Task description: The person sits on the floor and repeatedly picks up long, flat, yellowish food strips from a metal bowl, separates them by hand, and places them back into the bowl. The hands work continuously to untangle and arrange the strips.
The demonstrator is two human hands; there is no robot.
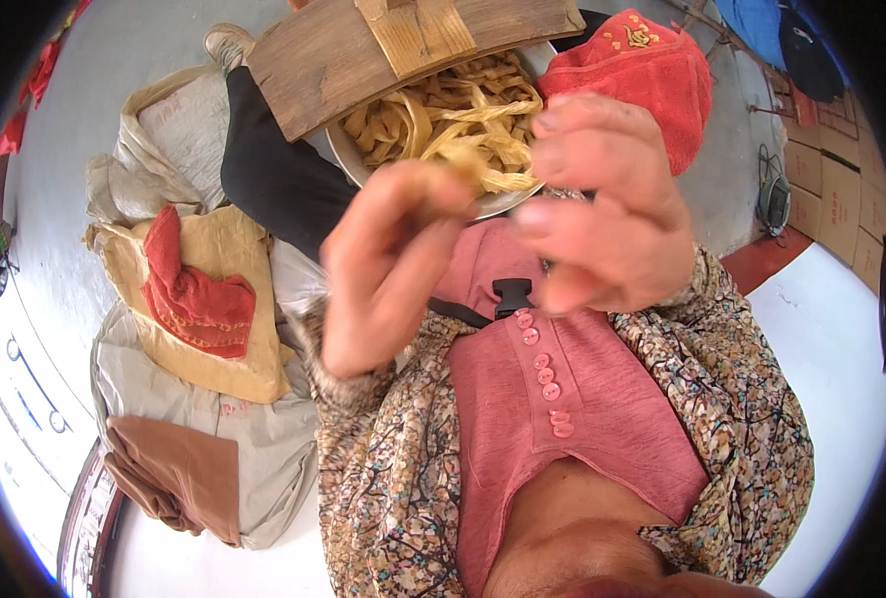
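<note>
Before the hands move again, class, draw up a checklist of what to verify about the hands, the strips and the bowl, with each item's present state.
1. Left hand touches a pale yellow strip: ok, fingertips meet it at the bowl's edge.
2. Right hand has a grip on a strip: cannot tell, its curled fingers hide it.
3. Metal bowl holds strips: ok, heaped.
4. Wooden board off the bowl: not ok, it covers the far part.
5. Red cloth clear of the strips: ok, beside the bowl.

A pink buttoned top was worn under a floral-patterned jacket, crossed by a black strap with a plastic buckle.
</note>
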